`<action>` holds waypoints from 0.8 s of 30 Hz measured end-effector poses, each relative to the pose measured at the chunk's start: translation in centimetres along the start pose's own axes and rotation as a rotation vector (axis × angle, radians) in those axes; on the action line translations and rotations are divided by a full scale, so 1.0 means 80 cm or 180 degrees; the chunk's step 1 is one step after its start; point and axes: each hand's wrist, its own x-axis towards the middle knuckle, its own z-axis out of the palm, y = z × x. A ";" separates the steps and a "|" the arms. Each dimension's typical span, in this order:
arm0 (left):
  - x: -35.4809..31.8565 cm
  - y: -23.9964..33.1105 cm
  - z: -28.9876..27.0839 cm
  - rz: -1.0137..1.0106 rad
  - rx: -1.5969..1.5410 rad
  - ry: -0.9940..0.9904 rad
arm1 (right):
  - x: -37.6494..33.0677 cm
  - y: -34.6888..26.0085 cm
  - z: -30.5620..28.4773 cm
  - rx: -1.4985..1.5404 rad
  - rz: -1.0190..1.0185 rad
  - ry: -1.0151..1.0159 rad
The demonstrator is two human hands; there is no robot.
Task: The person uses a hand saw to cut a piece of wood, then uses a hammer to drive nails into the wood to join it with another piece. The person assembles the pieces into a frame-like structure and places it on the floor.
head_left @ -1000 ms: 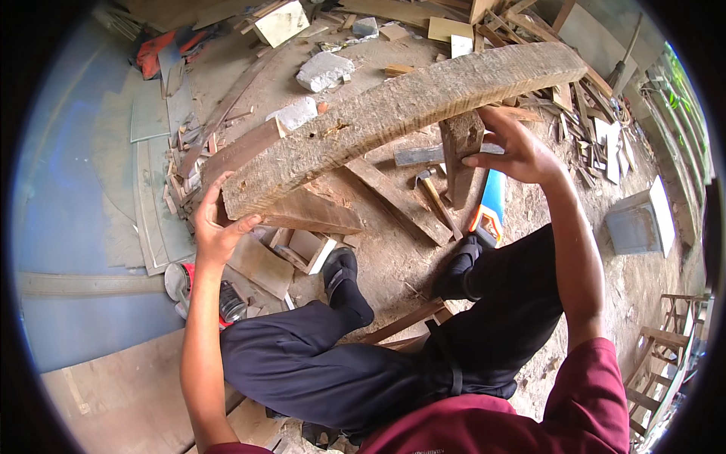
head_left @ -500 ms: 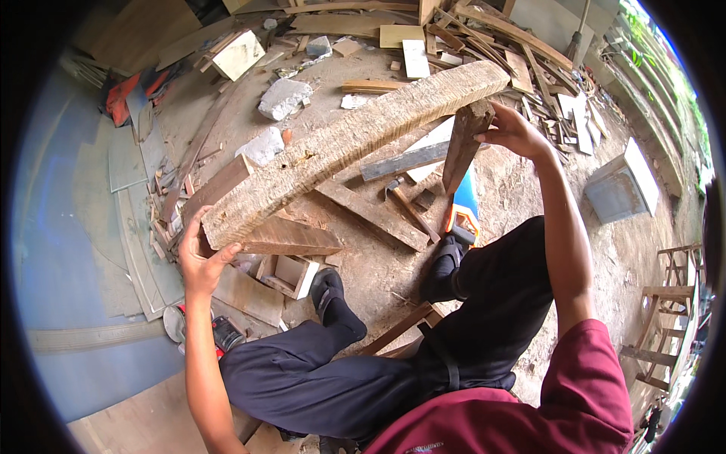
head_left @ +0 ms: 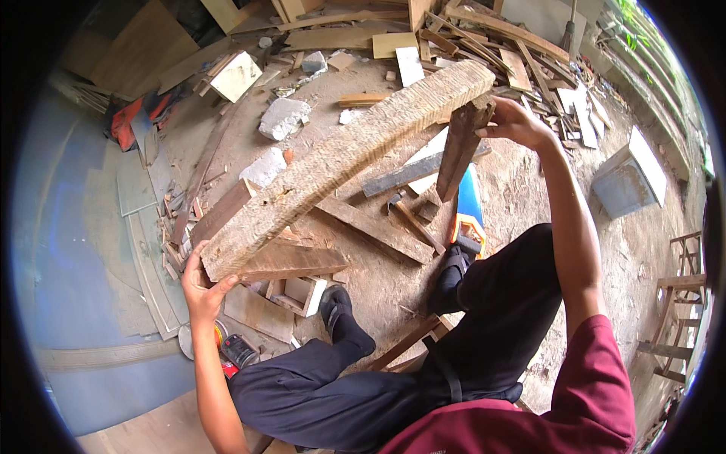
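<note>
Daylight here, and plenty of it — brightest past the far right end of the rough wooden beam (head_left: 348,166), where the green foliage (head_left: 631,38) bleaches toward white. Right of the beam, the bare ground (head_left: 522,197) glows pale; left of it, the blue surface (head_left: 83,287) wears a milky haze. Beyond the beam's left end, the leaning board (head_left: 144,41) sinks into gloom. The beam itself looks crisp, upper face bright, near side darker. Outward from it — straight edges bowing, the wooden frame (head_left: 681,282) far right softening, 4 black corners closing round.
</note>
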 end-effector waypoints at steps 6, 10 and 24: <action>0.001 0.004 -0.001 -0.0009 0.0011 -0.0058 | -0.004 0.027 0.003 0.0047 0.0312 -0.0074; 0.003 0.004 0.004 0.0118 0.0121 -0.0078 | -0.009 0.024 0.019 -0.0003 0.0348 0.0400; 0.003 0.018 0.023 0.0201 0.0333 -0.0178 | -0.004 0.015 0.051 -0.0749 0.0160 0.1498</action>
